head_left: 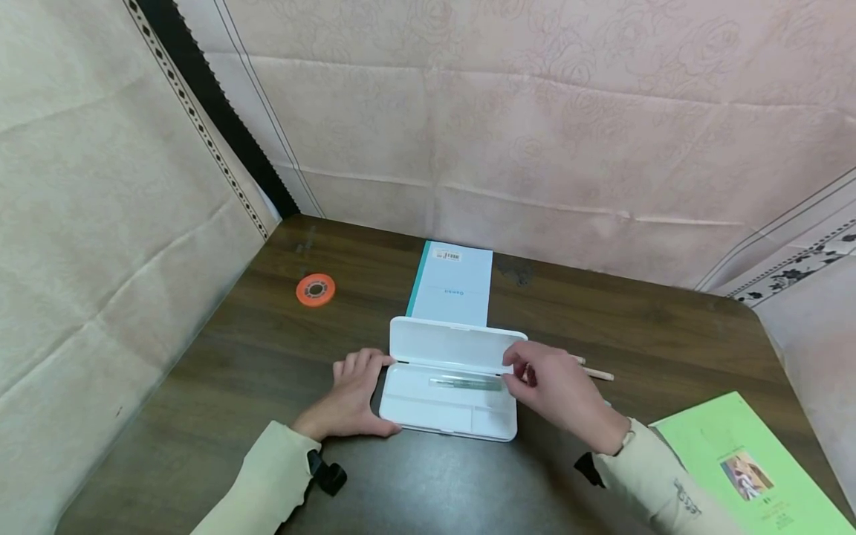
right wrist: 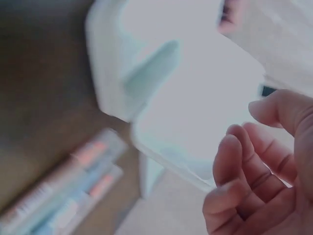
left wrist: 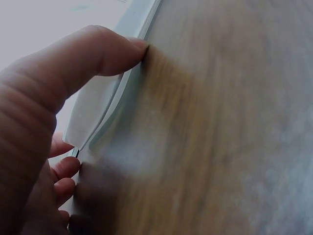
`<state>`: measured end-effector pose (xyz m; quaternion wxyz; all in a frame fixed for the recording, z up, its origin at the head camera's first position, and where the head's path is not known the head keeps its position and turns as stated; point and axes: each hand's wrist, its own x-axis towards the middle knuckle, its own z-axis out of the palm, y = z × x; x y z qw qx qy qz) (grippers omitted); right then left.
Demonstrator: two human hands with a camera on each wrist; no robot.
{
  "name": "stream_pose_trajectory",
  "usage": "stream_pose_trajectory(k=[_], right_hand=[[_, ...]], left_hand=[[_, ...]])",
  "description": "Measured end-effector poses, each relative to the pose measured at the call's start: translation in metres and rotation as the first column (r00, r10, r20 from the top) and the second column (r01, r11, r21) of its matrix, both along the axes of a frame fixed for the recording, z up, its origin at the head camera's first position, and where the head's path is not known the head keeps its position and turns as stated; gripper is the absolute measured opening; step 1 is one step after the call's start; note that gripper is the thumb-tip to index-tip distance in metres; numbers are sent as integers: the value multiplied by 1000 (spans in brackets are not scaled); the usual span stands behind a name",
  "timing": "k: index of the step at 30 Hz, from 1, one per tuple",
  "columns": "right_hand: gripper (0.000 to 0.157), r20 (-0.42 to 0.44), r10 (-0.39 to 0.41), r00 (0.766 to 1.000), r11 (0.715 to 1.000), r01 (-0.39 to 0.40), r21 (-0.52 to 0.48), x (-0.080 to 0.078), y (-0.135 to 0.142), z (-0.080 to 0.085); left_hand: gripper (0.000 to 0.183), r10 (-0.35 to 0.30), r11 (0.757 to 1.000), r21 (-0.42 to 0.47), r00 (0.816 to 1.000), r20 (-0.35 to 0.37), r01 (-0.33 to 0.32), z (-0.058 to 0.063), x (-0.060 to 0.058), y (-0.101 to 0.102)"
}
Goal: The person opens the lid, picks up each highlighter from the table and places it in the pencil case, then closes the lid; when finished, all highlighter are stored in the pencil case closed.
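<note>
A white pencil case lies on the table with its lid raised. Inside it, along the back compartment, is a clear pen. My left hand grips the case's left end; its thumb is at the front edge and the other fingers reach round toward the hinge. Over the right end of the case hovers my right hand. Its fingers are loosely bent, with the thumb apart from them and nothing between.
Behind the case lies a light blue notebook. An orange disc with a round centre hole is at the back left. Some pens lie right of the case, partly hidden by my right hand. A green booklet is at the right.
</note>
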<state>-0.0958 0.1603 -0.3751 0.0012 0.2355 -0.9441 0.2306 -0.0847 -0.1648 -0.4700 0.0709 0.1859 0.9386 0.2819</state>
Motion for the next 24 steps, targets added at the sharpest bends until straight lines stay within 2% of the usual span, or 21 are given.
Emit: stream_pose_trajectory(k=[5, 12, 20, 24], right_hand=[[15, -33, -1, 999, 993, -3, -117, -3, 17, 21], [15, -23, -55, 998, 990, 52, -133, -20, 53, 38], [17, -9, -48, 999, 992, 47, -118, -43, 93, 26], [17, 73, -73, 995, 993, 79, -91, -51, 107, 15]], left_hand=[[94, 0, 1000, -8, 1000, 0, 0, -1, 0, 0], [93, 5, 1000, -11, 1000, 9, -5, -1, -1, 0], [94, 6, 1000, -15, 1000, 11, -6, -1, -1, 0], [93, 4, 1000, -11, 1000, 8, -4, -2, -1, 0]])
